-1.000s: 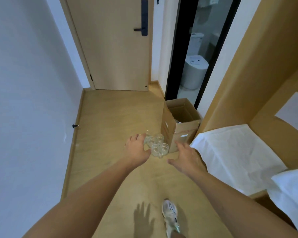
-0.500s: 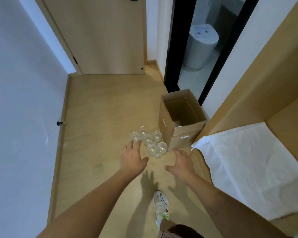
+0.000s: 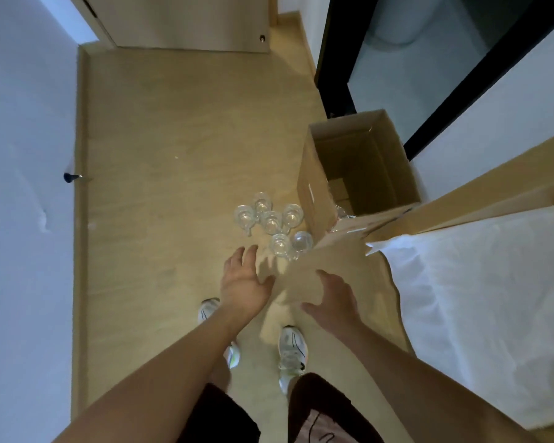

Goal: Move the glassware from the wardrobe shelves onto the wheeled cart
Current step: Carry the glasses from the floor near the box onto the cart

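On the pale wooden floor (image 3: 173, 155), six clear glass mugs (image 3: 271, 223) cluster just beside an open brown cardboard box (image 3: 359, 174), whose depths are shadowed and hard to read. Left hand (image 3: 243, 282) and right hand (image 3: 331, 302) hover near them, each grip released, fingers spread, holding nothing. White sheet (image 3: 480, 298) is cut off at right.

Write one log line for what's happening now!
glasses: on floor beside box | left hand: open, empty | right hand: open, empty

Open cardboard box (image 3: 359, 174) on wooden floor (image 3: 179, 139) – white sheet (image 3: 480, 298) right
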Demonstrator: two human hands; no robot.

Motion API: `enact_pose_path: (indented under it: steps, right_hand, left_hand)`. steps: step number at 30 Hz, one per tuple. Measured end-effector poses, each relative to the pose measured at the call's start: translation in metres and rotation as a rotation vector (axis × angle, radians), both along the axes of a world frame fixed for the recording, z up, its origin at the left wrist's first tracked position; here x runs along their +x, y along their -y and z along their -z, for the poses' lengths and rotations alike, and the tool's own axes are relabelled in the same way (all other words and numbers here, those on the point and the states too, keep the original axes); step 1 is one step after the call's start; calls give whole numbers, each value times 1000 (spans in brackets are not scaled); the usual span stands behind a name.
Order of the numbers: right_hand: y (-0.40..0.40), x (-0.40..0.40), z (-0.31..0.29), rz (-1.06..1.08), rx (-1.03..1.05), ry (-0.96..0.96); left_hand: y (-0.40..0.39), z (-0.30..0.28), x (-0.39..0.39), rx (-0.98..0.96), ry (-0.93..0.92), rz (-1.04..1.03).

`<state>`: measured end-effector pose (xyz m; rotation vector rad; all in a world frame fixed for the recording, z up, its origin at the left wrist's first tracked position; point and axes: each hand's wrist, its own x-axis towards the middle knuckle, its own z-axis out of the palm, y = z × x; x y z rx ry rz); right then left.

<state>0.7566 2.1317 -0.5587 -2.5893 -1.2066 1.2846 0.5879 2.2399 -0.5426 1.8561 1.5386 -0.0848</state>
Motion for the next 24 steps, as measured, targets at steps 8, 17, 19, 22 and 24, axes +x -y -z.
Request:
enact_pose_path:
  steps: [8, 17, 19, 22, 24]
  right_hand:
    - [-43, 10, 214, 54, -23, -5]
    - [-78, 45, 418, 298, 11, -41]
    - [-88, 48, 451, 346, 31, -50]
    - [-96, 48, 496, 448, 69, -98]
    - [-101, 46, 518, 583, 108, -193]
  left_hand:
    - [-64, 208, 25, -41, 45, 48]
    - [-94, 414, 39, -31, 65, 44]
    - [-96, 449, 43, 1, 120, 31]
    - [-95, 492, 51, 47, 211, 21]
    - [-96, 509, 58, 79, 268, 29]
